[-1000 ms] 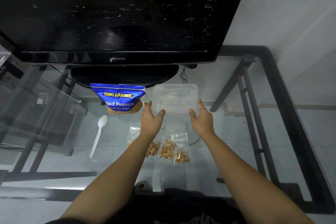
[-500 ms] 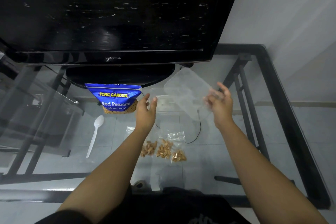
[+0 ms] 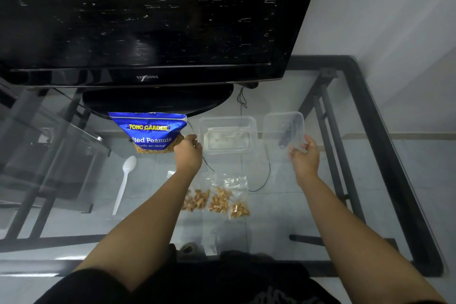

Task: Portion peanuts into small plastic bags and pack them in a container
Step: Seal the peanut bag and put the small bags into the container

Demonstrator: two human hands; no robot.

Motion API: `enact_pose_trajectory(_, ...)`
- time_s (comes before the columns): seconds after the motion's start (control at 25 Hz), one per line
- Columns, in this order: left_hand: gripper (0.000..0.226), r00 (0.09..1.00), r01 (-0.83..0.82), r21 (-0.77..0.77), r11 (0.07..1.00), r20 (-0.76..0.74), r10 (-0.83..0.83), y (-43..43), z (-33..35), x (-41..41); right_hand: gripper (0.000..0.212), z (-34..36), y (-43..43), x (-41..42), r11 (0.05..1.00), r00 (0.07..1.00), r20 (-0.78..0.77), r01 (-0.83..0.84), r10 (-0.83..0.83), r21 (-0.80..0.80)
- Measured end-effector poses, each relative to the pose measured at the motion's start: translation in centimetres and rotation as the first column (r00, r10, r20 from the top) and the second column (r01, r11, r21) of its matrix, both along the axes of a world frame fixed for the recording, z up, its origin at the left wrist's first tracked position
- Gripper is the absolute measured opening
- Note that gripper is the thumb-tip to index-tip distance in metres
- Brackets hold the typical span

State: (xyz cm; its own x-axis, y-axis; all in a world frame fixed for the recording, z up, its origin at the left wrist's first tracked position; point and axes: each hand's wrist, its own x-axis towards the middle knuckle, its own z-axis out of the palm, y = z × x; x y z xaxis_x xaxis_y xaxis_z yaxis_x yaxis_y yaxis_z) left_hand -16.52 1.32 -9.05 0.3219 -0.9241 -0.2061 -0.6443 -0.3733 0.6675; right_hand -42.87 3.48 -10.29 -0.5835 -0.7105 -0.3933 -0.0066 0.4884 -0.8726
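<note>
1. Glass table, head view: one clear container stands open, with one blue peanut pouch just left of it and one white spoon further left.
2. Three small filled bags lie side by side nearer the person; a fourth bag's top peeks out beside the left forearm.
3. One right hand pinches one clear lid by its near edge, just right of the container.
4. One left hand has its fingers curled at the pouch's lower right corner; whether they grip it, I cannot tell.
</note>
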Motion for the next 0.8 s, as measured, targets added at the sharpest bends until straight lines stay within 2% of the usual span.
enact_pose_trajectory(0.12,0.033,1.0,0.018,-0.018,1.0,-0.005,-0.018,0.1,0.3,0.2,0.054,-0.4,0.1,0.0,0.995,0.979,-0.192,-0.056,0.071,0.086)
enact_pose_trajectory(0.24,0.035,0.999,0.007,-0.034,0.999,-0.048,-0.009,0.6,0.8,0.5,0.053,0.4,0.6,0.4,0.988,0.937,-0.316,-0.127,0.149,0.09)
enact_pose_trajectory(0.36,0.035,0.994,0.106,-0.075,0.992,-0.004,-0.107,3.0,0.8,1.7,0.047,1.4,3.0,2.3,0.949,0.865,-0.397,-0.311,0.307,0.058)
enact_pose_trajectory(0.48,0.034,0.967,0.237,-0.07,0.969,0.118,-0.228,7.3,0.1,3.4,0.036,1.2,7.7,5.6,0.779,0.692,-0.408,-0.621,0.596,0.083)
enact_pose_trajectory(0.6,0.035,0.933,0.274,0.034,0.961,0.232,-0.274,10.6,-0.7,3.7,0.022,-0.1,11.5,8.2,0.631,0.545,-0.385,-0.764,0.745,0.139)
enact_pose_trajectory(0.68,0.041,0.922,0.269,0.113,0.956,0.256,-0.29,11.3,-1.0,3.0,0.022,-0.9,12.2,9.2,0.62,0.537,-0.365,-0.768,0.761,0.163)
enact_pose_trajectory(0.8,0.044,0.927,0.245,0.165,0.956,0.248,-0.28,10.9,-1.1,1.3,0.026,-1.5,11.8,10.1,0.675,0.614,-0.303,-0.719,0.729,0.167)
